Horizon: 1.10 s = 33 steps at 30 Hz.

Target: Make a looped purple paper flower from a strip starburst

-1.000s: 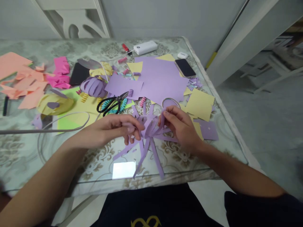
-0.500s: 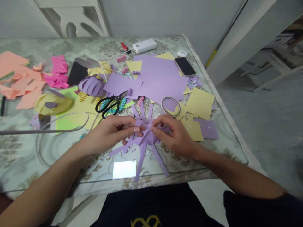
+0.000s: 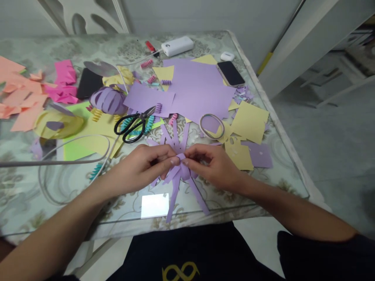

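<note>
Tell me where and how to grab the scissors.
Take the scissors by the black handles, probably best from the near left: they lie on that side, while the blades point away and right, toward a purple coil.

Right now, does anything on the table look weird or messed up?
A little: a yellow sheet near the right hand has holes, so it looks cut up; the bright pink paper looks crumpled; and tiny scraps lie scattered beside the phone.

Purple paper strips [image 3: 185, 171] partly hidden, chair [image 3: 88, 6] cropped
</note>
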Each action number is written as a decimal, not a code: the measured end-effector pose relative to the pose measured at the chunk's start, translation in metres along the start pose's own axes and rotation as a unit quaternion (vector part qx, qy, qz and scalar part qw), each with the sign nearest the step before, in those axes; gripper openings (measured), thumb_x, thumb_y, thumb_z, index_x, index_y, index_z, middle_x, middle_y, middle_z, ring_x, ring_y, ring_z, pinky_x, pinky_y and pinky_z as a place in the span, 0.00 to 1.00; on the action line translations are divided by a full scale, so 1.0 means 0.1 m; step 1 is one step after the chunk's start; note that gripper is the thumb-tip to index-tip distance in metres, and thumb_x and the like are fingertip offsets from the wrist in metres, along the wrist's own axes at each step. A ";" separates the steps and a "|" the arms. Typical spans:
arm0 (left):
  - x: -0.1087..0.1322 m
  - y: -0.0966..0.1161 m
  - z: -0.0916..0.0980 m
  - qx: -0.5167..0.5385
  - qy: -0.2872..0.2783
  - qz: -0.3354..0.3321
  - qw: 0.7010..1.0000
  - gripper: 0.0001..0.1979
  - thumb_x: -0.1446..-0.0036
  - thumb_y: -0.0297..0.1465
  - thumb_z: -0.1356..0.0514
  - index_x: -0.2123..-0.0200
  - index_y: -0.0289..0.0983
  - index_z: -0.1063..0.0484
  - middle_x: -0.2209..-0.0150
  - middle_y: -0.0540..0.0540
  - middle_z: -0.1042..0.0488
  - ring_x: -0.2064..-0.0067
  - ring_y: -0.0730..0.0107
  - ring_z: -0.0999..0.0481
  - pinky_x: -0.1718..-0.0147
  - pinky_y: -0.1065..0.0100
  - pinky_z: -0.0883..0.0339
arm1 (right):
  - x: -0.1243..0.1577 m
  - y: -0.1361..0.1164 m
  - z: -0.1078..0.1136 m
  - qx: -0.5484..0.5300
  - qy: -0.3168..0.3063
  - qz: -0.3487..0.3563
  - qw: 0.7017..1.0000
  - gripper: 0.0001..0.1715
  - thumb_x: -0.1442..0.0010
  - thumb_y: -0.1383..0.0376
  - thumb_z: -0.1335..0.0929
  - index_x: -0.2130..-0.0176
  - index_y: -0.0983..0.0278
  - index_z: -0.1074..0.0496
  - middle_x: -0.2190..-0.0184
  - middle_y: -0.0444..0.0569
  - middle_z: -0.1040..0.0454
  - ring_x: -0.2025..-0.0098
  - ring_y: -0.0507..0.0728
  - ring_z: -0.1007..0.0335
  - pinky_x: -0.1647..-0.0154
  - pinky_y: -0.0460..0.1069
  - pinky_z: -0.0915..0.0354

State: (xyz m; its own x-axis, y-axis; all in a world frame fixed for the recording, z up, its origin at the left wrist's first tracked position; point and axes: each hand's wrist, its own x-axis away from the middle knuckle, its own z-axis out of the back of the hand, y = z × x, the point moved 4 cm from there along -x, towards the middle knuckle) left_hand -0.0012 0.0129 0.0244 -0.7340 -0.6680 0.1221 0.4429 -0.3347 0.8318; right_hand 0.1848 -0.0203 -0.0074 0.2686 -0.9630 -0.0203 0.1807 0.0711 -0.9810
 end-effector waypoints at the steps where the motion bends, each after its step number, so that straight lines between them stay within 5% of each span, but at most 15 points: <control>1: 0.00 0.00 0.00 -0.001 0.001 -0.001 1.000 0.14 0.29 0.40 0.42 0.65 0.38 0.26 0.77 0.54 0.29 0.75 0.76 0.33 0.75 0.73 0.40 | 0.00 0.01 0.00 -0.005 0.000 -0.002 1.000 0.04 0.37 0.64 0.28 0.61 0.62 0.20 0.67 0.46 0.19 0.67 0.53 0.25 0.66 0.49 0.31; 33: -0.04 0.05 -0.05 -0.061 0.041 -0.039 0.997 0.13 0.31 0.36 0.41 0.66 0.37 0.23 0.79 0.56 0.32 0.78 0.80 0.37 0.78 0.76 0.45 | 0.03 -0.06 -0.01 0.026 -0.001 0.030 0.999 0.06 0.38 0.68 0.30 0.63 0.65 0.20 0.71 0.44 0.21 0.70 0.51 0.28 0.67 0.46 0.32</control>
State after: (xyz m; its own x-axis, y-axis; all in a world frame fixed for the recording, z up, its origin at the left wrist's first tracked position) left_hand 0.0065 0.0108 0.0253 -0.7266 -0.6870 0.0099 0.4484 -0.4632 0.7645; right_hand 0.1835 -0.0236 -0.0019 0.2820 -0.9561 -0.0794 0.2138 0.1433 -0.9663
